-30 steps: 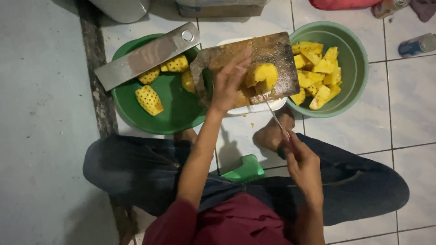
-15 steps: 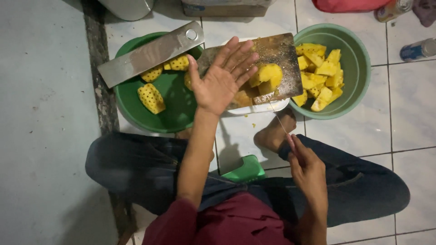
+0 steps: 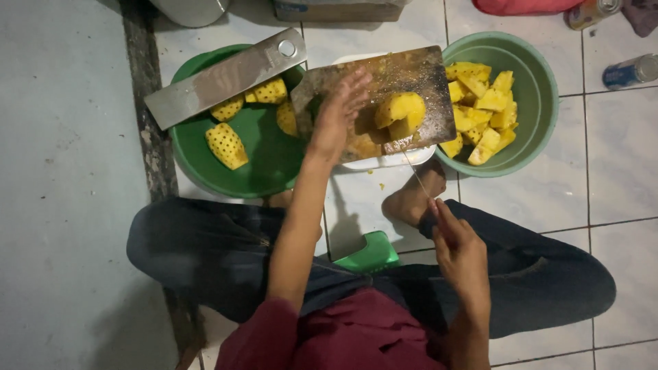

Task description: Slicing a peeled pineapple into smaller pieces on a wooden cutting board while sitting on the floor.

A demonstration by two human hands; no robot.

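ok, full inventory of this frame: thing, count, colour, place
board: 1, brown, top centre, on a white tray
pineapple piece: 1, yellow, on board
left bowl: 1, dark green, holds peeled pineapple chunks
right bowl: 1, pale green, holds cut pieces
metal plate: 1, grey, across left bowl
stool: 1, green, under person
cans: 2, top right
knife: 1, thin blade, in right hand
left hand: open, over board
right hand: grip shut on knife

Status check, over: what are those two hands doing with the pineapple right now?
Left hand open over cutting board, beside pineapple chunk. Right hand gripping thin knife, held back. Nothing blocking.
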